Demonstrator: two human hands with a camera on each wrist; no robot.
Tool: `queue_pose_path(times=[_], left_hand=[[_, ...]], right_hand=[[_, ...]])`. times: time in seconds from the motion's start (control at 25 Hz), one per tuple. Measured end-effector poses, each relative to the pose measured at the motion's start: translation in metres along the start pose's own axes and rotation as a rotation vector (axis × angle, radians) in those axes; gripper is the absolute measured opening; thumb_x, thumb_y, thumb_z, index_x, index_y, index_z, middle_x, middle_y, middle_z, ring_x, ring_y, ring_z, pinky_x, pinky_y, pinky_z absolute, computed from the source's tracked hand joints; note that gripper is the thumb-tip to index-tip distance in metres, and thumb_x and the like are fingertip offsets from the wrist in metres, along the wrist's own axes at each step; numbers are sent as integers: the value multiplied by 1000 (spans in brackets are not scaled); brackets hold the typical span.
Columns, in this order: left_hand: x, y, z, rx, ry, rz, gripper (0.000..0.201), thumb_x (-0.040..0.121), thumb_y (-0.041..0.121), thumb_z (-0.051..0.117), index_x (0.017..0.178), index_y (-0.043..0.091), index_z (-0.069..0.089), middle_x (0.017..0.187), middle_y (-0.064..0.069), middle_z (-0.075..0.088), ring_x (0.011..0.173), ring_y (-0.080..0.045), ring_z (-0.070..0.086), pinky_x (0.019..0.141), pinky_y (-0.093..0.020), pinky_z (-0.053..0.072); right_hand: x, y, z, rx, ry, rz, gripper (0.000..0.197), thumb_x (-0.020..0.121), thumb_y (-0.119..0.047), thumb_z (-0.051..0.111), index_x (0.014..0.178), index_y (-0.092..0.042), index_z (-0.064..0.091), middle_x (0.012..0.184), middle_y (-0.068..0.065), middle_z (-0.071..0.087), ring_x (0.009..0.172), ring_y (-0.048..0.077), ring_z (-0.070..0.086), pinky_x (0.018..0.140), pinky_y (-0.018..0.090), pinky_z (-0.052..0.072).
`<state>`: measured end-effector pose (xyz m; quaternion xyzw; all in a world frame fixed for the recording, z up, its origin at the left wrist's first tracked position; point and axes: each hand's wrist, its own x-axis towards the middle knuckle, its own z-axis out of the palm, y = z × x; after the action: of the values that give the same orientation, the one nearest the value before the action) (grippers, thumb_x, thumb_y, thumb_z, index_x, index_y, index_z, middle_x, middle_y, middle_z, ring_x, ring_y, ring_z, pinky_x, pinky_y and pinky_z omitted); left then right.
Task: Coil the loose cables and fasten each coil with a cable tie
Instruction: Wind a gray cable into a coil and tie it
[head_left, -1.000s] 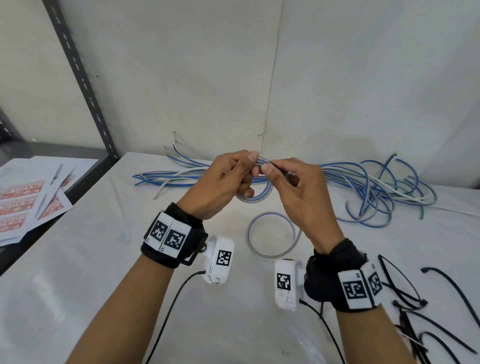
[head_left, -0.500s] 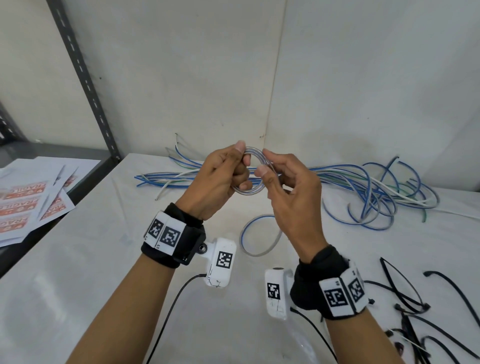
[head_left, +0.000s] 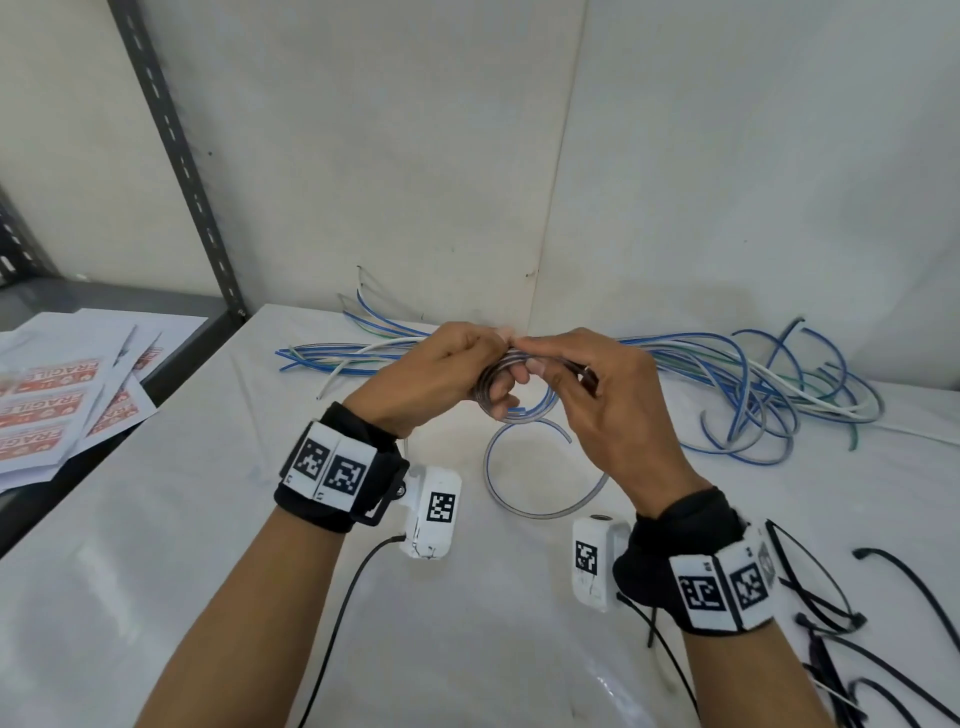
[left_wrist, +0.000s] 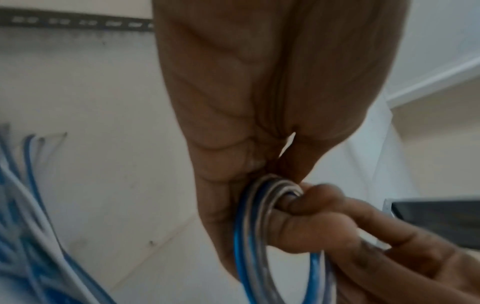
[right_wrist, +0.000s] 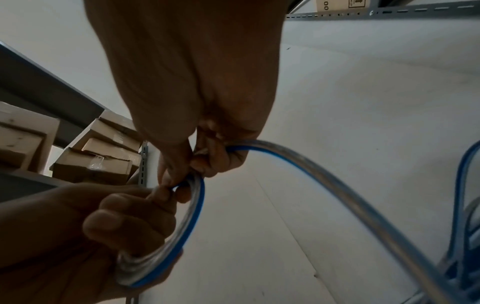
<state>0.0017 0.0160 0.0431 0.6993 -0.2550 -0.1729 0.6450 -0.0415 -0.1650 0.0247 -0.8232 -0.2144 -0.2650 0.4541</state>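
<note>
While both hands are gripping the coil (head_left: 498, 382), winding goes on above the counter (head_left: 156, 545).
Left hand (head_left: 441, 374) and right hand (head_left: 592, 395) are sitting lower than before; trailing loop (head_left: 540, 483) is lying wider.

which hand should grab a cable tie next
Probably the right hand: the black cable ties lie on its side of the table, and the left hand grips the coil and can keep it together.

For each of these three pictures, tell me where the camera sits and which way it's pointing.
Head: worn on the head, looking down at the table; both forearms, left hand, right hand.
Left wrist: along the left hand's fingers toward the wall; right fingers too.
Right wrist: along the right hand toward the boxes; left hand too.
Shared: all show the cable coil.
</note>
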Motion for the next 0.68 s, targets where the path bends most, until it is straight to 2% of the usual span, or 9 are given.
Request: queue_pose_path(times=[0.12, 0.2, 0.28, 0.36, 0.48, 0.56, 0.68], left_hand=[[2, -3, 4, -57, 23, 26, 45, 112, 20, 30, 94, -4, 63, 63, 6, 36, 52, -8, 33, 75, -32, 53], [5, -3, 9, -147, 83, 28, 42, 112, 23, 32, 87, 2, 58, 59, 9, 33, 50, -7, 26, 62, -25, 46], [8, -2, 9, -229, 181, 56, 40, 112, 25, 32, 81, 7, 51, 53, 11, 31, 47, -7, 26, 56, -22, 42], [10, -1, 4, -283, 290, 113, 41, 112, 26, 32, 79, 8, 49, 52, 11, 30, 45, -6, 28, 54, -22, 41], [12, -5, 1, -275, 378, 212, 42, 112, 29, 30, 81, 9, 50, 54, 11, 28, 48, -7, 28, 57, -24, 41], [15, -7, 5, -271, 388, 243, 42, 112, 30, 30, 81, 9, 50, 54, 12, 27, 48, -6, 28, 58, -25, 41], [15, -5, 11, -322, 333, 199, 43, 110, 34, 34, 82, 9, 52, 55, 9, 27, 49, -7, 29, 65, -28, 44]], right_hand=[[0, 0, 1, 27, 12, 0, 31, 97, -5, 65, 115, -30, 72, 96, -13, 73, 87, 5, 66, 73, 12, 43], [0, -1, 4, 102, 68, 53, 24, 99, -10, 64, 118, -21, 74, 100, -9, 76, 93, 9, 70, 77, 18, 50], [-1, -1, 9, 177, 196, 124, 16, 100, -16, 64, 113, -18, 73, 96, -4, 76, 87, 10, 71, 72, 22, 52], [-1, -4, 14, 241, 297, 162, 3, 98, -18, 67, 99, -17, 69, 87, 0, 74, 73, 10, 66, 64, 28, 51], [-2, -10, 26, 345, 318, 209, 7, 93, -13, 74, 92, -13, 67, 83, 6, 73, 62, 15, 61, 55, 24, 48], [-3, -10, 32, 390, 336, 232, 12, 90, -10, 76, 93, -9, 65, 82, 7, 74, 62, 19, 64, 49, 25, 47], [-1, -6, 26, 435, 382, 244, 10, 90, -5, 76, 92, -6, 66, 80, 15, 71, 61, 20, 62, 46, 28, 44]])
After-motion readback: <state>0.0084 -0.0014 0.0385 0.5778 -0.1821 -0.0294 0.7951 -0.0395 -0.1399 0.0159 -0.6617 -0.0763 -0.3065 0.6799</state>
